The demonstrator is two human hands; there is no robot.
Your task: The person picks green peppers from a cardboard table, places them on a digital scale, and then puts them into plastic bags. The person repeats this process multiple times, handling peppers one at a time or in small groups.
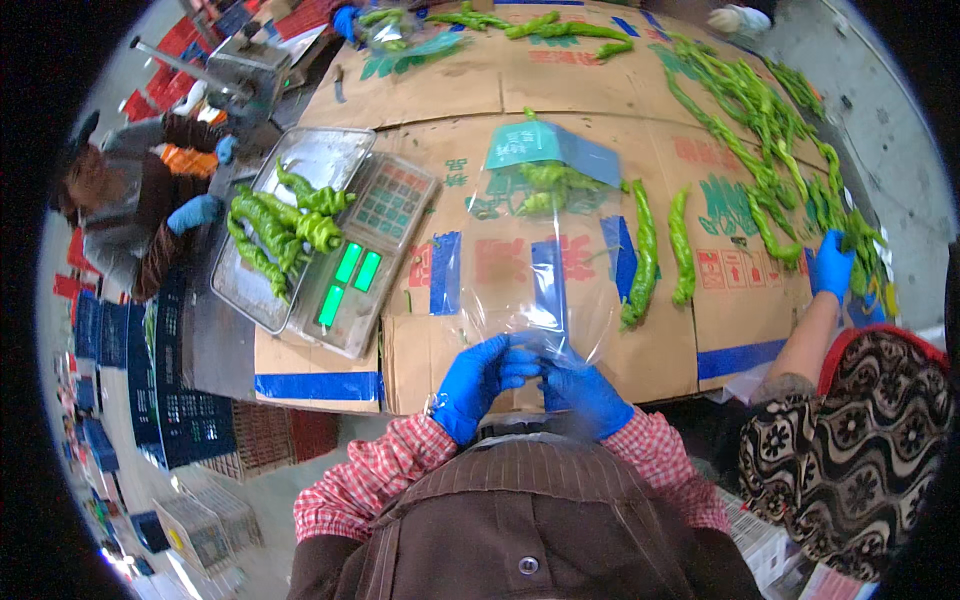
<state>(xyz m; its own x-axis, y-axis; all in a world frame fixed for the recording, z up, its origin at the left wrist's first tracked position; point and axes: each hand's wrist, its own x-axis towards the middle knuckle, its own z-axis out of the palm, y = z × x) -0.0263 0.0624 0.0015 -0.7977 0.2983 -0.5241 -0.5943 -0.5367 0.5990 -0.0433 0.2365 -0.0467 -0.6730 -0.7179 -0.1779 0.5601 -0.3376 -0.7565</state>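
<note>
A clear plastic bag [510, 255] lies flat on the cardboard-covered table, its near end at my two blue-gloved hands. My left hand [480, 382] has its fingers curled on the bag's edge. My right hand [589, 394], somewhat blurred, pinches the same end close beside it. Green peppers [555, 187] show in the far end of the bag, partly under a teal printed band [525, 144]. Two long green peppers [640, 255] lie just right of the bag. To the left, more green peppers [281, 225] rest on the metal pan [349, 146] of a digital scale [394, 206] with lit green displays.
A large heap of long green peppers [750, 112] lies at the right, where a co-worker's gloved hand [832, 262] reaches. Another co-worker [127, 195] stands left beyond the scale. A knife [339, 84] lies at the far left of the table. Blue crates [180, 375] stand lower left.
</note>
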